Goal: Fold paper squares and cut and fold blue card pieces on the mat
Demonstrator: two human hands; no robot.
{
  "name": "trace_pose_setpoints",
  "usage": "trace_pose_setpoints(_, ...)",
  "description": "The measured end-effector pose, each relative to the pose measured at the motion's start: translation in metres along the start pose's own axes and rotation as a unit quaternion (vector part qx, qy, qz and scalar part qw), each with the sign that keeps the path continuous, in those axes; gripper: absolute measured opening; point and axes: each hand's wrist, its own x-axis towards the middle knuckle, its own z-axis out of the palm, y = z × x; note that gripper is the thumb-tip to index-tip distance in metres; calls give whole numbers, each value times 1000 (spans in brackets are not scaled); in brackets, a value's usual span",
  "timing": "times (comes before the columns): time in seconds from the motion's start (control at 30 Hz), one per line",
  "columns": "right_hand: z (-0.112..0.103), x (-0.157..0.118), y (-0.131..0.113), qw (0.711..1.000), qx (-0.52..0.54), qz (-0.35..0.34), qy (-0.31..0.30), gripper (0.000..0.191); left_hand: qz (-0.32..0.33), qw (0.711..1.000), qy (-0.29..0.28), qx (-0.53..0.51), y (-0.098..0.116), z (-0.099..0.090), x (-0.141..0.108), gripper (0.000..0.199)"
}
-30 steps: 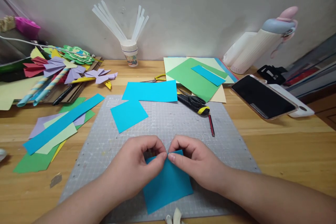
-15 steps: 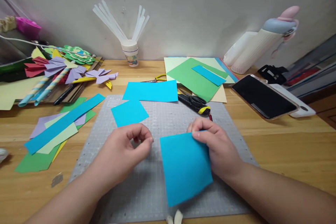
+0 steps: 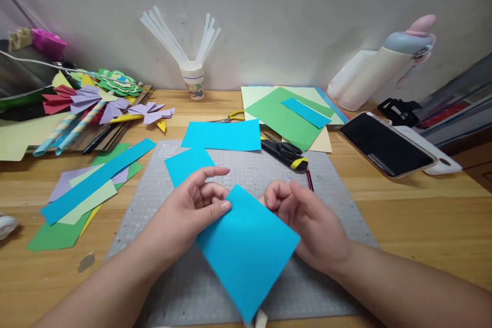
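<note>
A square of blue paper (image 3: 248, 251) is held in the air over the grey cutting mat (image 3: 330, 287), one corner pointing toward me. My left hand (image 3: 196, 200) pinches its upper left edge between thumb and fingers, the index finger stretched out. My right hand (image 3: 311, 220) is beside the paper's right edge with its fingers loosely curled and apart, and no grip on the sheet shows. Behind my left hand lies a smaller blue piece (image 3: 188, 164), and a blue rectangle (image 3: 223, 135) rests beyond it at the mat's far edge.
At the mat's back right lie a box cutter (image 3: 282, 154) and black scissors (image 3: 288, 149). Paper sheets (image 3: 277, 113) are stacked behind them. Cut strips (image 3: 96, 179) and paper flowers (image 3: 96, 100) lie left. A cup (image 3: 192, 82) holds white sticks; a phone (image 3: 386, 143) and bottle (image 3: 380, 69) stand right.
The blue square has turned so a corner points toward me. My left hand has moved in and taken its edge, while my right hand has let go and its fingers have loosened.
</note>
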Motion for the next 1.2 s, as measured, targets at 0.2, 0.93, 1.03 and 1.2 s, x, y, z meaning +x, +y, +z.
trace_pose_setpoints(0.2, 3, 7, 5, 995, 19, 99, -4, 28, 4, 995, -101, 5, -5, -2, -1, 56)
trace_pose_setpoints(0.93, 5, 7, 5, 954, -270, 128, -27, 31, -5, 947, -106, 304, 1, -3, 1, 29)
trace_pose_setpoints(1.03, 5, 7, 6, 954, -273, 121, -21, 30, -3, 950, -124, 286, 1, -1, 1, 28)
trace_pose_setpoints(1.2, 3, 5, 5, 949, -283, 124, -60, 31, -19, 955, -155, 254, -2, 1, 1, 29)
